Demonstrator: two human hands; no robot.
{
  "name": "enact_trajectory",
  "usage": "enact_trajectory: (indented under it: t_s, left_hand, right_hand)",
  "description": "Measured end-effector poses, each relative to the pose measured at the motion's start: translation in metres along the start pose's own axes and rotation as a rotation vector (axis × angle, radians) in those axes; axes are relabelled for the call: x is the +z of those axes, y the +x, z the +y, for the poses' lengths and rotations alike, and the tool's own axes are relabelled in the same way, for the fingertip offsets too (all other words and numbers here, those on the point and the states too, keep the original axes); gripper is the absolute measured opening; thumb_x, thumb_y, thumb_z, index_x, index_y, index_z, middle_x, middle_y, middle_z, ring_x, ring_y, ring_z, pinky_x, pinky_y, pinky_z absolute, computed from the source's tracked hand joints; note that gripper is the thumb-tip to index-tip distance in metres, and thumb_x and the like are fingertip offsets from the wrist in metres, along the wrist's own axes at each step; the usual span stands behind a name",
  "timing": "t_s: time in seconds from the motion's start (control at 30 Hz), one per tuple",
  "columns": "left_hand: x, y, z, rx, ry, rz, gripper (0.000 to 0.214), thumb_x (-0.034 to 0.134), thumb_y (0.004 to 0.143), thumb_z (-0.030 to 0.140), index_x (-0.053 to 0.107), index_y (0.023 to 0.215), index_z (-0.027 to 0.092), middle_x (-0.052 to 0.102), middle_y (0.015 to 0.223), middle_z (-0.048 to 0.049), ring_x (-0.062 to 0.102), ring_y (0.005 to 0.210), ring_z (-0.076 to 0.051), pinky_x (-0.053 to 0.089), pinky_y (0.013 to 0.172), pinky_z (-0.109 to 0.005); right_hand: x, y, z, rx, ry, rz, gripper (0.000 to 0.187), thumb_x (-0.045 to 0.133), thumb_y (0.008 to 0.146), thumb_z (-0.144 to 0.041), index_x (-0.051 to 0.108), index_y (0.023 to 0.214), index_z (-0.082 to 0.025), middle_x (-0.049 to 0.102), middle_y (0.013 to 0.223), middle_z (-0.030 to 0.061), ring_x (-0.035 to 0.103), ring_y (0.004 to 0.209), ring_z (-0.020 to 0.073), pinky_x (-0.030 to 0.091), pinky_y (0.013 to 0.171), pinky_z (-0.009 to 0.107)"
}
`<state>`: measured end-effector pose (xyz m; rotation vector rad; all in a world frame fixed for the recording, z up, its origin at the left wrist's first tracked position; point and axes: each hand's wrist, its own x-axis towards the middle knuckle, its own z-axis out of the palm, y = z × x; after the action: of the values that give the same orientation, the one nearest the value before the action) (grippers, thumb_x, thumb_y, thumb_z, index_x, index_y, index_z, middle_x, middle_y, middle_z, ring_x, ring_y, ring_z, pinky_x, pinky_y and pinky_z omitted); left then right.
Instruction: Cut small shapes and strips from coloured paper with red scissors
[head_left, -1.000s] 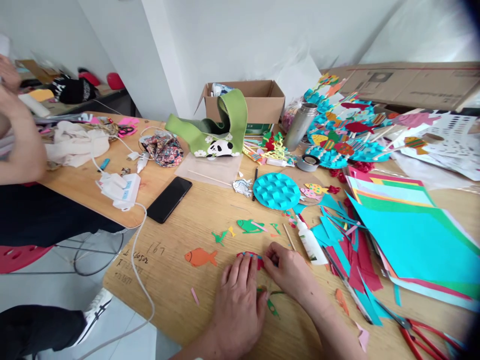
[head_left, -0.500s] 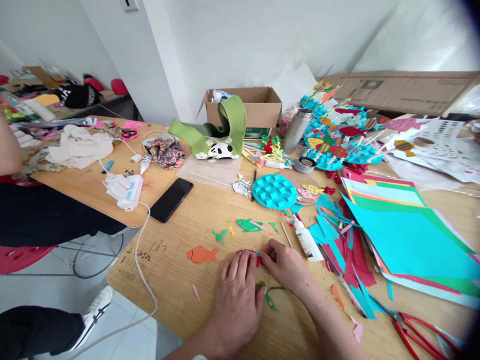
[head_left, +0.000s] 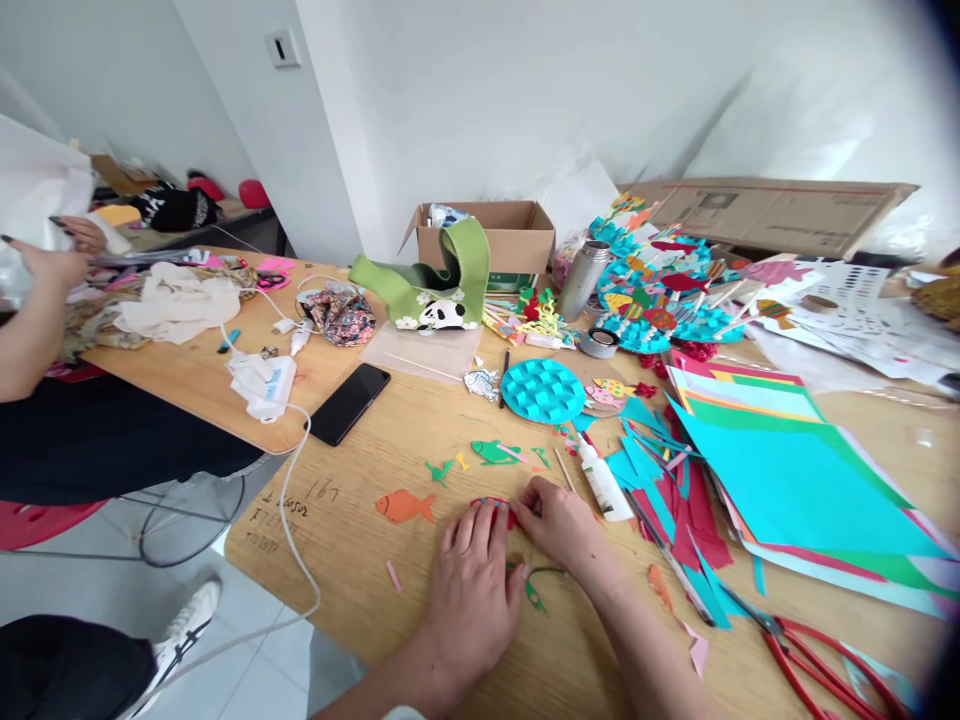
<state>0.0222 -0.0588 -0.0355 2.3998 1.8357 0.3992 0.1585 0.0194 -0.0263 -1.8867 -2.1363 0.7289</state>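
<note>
1. Red-and-blue paper piece (head_left: 491, 508): flat on the wooden surface (head_left: 330, 570), partly under both hands.
2. Left hand (head_left: 472, 590): fingers spread wide, resting on the piece's lower edge.
3. Right hand (head_left: 559, 525): fingers curled narrow, pinching the piece's right end.
4. Orange paper fish (head_left: 403, 507): left of the piece.
5. Glue bottle (head_left: 604, 482): right of the piece.

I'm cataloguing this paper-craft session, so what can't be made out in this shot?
Head view only:
The red-and-blue paper piece: mostly hidden by the left hand and right hand.
The cardboard box: contents hidden by its walls and the green bag.
The co-worker's arm: upper body cut off by the left edge.
Handwriting: too small to read fully.
</note>
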Motion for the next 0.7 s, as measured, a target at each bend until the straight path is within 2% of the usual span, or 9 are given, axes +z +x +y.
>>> enact_trajectory:
  t_s: [0.23,0.43,0.57,0.7]
  left_hand:
    - [-0.004,0.002,0.002,-0.023,-0.041,-0.005,0.048,0.038,0.089,0.039,0.043,0.13,0.017,0.048,0.131,-0.0086,0.04,0.117,-0.025,0.035,0.096,-0.044]
    - [0.0,0.0,0.0,-0.012,-0.039,0.002,0.047,0.036,0.089,0.04,0.044,0.129,0.016,0.048,0.131,-0.0097,0.04,0.118,-0.026,0.035,0.097,-0.045]
    - [0.0,-0.001,0.0,-0.003,-0.044,0.009,0.047,0.035,0.09,0.04,0.044,0.129,0.015,0.047,0.131,-0.0108,0.039,0.119,-0.026,0.034,0.097,-0.046]
    - [-0.001,-0.002,0.0,0.003,-0.042,0.028,0.048,0.037,0.089,0.04,0.044,0.129,0.015,0.047,0.131,-0.0114,0.04,0.118,-0.027,0.034,0.097,-0.046]
  right_hand:
    - [-0.001,0.002,0.001,0.017,0.031,-0.012,0.015,0.052,0.078,-0.026,0.057,0.067,-0.017,0.066,0.065,0.0049,0.057,0.058,0.0142,0.031,0.051,0.022]
    - [-0.015,-0.003,0.01,-0.025,0.083,-0.079,0.026,0.046,0.084,-0.037,0.061,0.072,-0.018,0.067,0.067,0.005,0.059,0.06,0.0157,0.033,0.051,0.023]
    - [-0.023,-0.002,0.014,-0.003,-0.031,0.011,0.025,0.046,0.084,-0.034,0.063,0.073,-0.018,0.067,0.068,0.0048,0.059,0.061,0.0168,0.033,0.052,0.025]
    - [-0.03,0.008,0.011,-0.066,-0.088,0.098,0.02,0.049,0.083,-0.027,0.064,0.077,-0.017,0.069,0.079,0.006,0.061,0.075,0.0177,0.038,0.065,0.025]
